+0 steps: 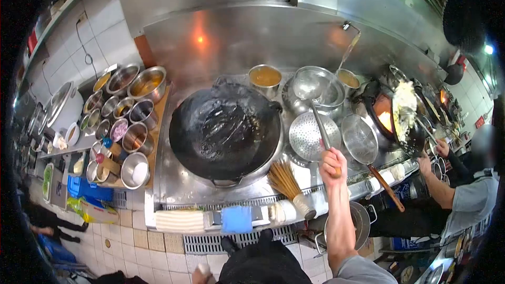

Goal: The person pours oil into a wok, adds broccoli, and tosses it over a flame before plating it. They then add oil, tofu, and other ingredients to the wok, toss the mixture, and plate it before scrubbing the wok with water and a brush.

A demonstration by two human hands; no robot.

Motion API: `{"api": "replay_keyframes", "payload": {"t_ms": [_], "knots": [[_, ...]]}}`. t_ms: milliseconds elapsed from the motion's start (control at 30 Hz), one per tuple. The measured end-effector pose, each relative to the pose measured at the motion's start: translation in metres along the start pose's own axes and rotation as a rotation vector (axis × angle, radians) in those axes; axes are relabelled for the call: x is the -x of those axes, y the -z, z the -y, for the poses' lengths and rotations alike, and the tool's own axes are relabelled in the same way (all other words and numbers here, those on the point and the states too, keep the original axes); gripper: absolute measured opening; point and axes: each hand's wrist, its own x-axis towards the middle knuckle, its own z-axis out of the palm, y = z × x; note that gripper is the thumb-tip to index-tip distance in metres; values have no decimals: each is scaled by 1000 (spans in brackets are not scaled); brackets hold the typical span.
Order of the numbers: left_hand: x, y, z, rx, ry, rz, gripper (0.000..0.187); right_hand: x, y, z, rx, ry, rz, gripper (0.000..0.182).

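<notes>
My right hand (333,163) is closed around the wooden-ended handle of a long metal ladle (309,85). The ladle's bowl is over a metal pot, above a round perforated strainer (314,135). A large black wok (226,132), wet and shiny inside with a little steam, sits on the stove to the left. Low at the bottom edge my left hand (202,274) shows only in part, with something whitish at its fingers; what it is, I cannot make out. A bamboo brush (286,181) lies by the wok's front right edge.
At the right a co-worker (473,179) tosses pale food (405,106) above a flaming wok. Metal bowls of ingredients (147,83) crowd the left counter. A wire strainer (360,139) lies right of the ladle. Folded towels (180,221) and a blue cloth (236,219) line the front edge.
</notes>
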Motion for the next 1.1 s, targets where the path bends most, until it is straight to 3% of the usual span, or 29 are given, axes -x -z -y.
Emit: {"api": "replay_keyframes", "payload": {"t_ms": [67,100,133,267,367,400,433,467,533,633,733,767,833,867,900,933,967,1000,1067,1100], "knots": [[-46,-10,0,-56,117,79,58,33,-21,-34,-117,-23,5,43],[-56,-11,-31,10,12,117,55,49,-28,-49,-171,-32,-2,47],[-71,-18,-44,174,30,247,52,66,-34,-62,-225,-40,-10,51],[-104,-74,-139,-111,-166,370,56,122,-53,-87,-152,-85,-132,59],[-111,-120,-194,-345,-389,535,59,140,-77,-82,174,-195,-287,62],[-107,-122,-227,-465,-407,606,59,138,-89,-79,364,-225,-402,64],[-108,-141,-230,-455,-532,562,59,137,-94,-76,586,-248,-471,65],[-114,-158,-233,-459,-531,619,64,136,-97,-73,810,-264,-542,67],[-123,-174,-249,-575,-648,633,73,127,-97,-72,1067,-198,-583,68],[-142,-192,-274,-494,-392,809,67,89,-74,-52,1201,27,-630,62],[-166,-232,-238,-447,-602,703,64,26,-39,-21,1516,190,-590,58],[-172,-233,-238,-507,-636,756,67,2,-27,-6,1638,237,-570,54],[-175,-245,-225,-345,-560,724,67,-44,12,48,1746,313,-516,46],[-181,-256,-215,-333,-552,743,65,-59,4,55,1749,316,-509,46],[-177,-249,-225,-333,-553,742,65,-72,-5,59,1501,304,-600,32],[-170,-238,-236,-356,-376,803,55,-76,-8,62,1246,291,-683,19],[-164,-227,-249,-376,-197,858,47,-73,-8,65,1244,292,-684,19],[-169,-235,-240,-376,-196,856,47,-69,-8,70,979,173,-563,7],[-183,-269,-197,-292,-409,737,52,-57,-4,74,443,-57,-317,22],[-176,-258,-208,-293,-403,735,52,-45,-10,64,432,-68,-282,28]]}}
